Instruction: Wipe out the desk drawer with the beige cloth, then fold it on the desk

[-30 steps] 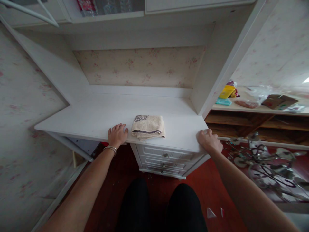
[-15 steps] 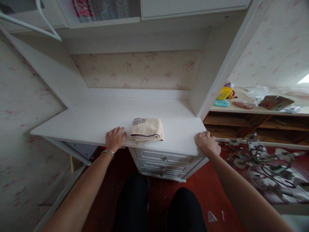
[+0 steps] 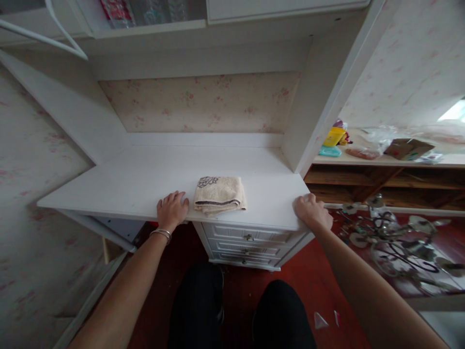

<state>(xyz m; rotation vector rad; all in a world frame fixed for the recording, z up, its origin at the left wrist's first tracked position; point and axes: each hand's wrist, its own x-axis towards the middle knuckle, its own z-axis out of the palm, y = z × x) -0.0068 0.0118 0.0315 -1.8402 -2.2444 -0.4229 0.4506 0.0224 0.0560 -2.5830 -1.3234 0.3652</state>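
A white desk (image 3: 145,174) stands in front of me, with a folded beige cloth (image 3: 218,196) with a dark pattern and dark trim lying near its front edge. Just left of the cloth, my left hand (image 3: 172,208) rests palm down on the desk's front edge, fingers spread and holding nothing; a bracelet circles that wrist. At the right front corner, my right hand (image 3: 314,212) has its fingers curled over the desk's edge. Neither hand touches the cloth. Below the top, white drawers (image 3: 250,237) with small knobs are closed.
Overhead is a white hutch (image 3: 286,22) with packaged things on its shelf, and a white bent tube (image 3: 60,31) juts in at upper left. To the right, a low shelf (image 3: 341,174) carries bags and a box (image 3: 409,148). A chandelier (image 3: 395,242) lies on the floor there.
My view has shifted slightly, so the desk and shelf sit a little further left. Both hands stay in the same places on the desk, and the cloth has not moved.
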